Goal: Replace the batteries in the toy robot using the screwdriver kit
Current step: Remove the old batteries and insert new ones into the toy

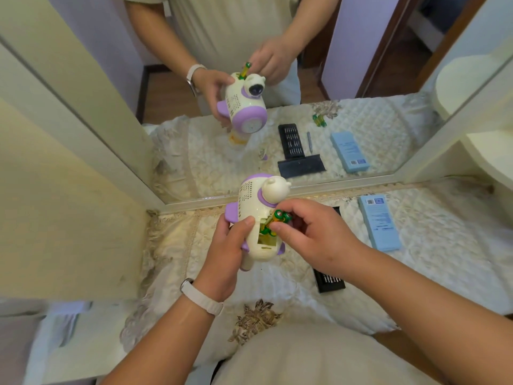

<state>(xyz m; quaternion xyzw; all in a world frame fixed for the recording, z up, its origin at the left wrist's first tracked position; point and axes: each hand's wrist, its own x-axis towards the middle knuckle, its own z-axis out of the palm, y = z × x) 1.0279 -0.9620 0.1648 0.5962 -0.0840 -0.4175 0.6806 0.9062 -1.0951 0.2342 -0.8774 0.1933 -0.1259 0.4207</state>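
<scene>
The cream and purple toy robot [256, 218] is held above the table with its back facing me and its battery compartment [267, 237] open. My left hand [226, 254] grips the toy's left side, thumb on its back. My right hand [308, 234] pinches green and gold batteries [279, 218], their lower ends tilted into the open compartment. The black screwdriver kit tray [330, 282] lies on the table under my right forearm, partly hidden.
A light blue box [379, 222] lies on the quilted cream cloth [444, 245] at the right. A mirror [277, 107] stands just behind the toy and reflects me, two more batteries, a screwdriver handle and the kit. A cream cabinet side [69, 204] stands on the left.
</scene>
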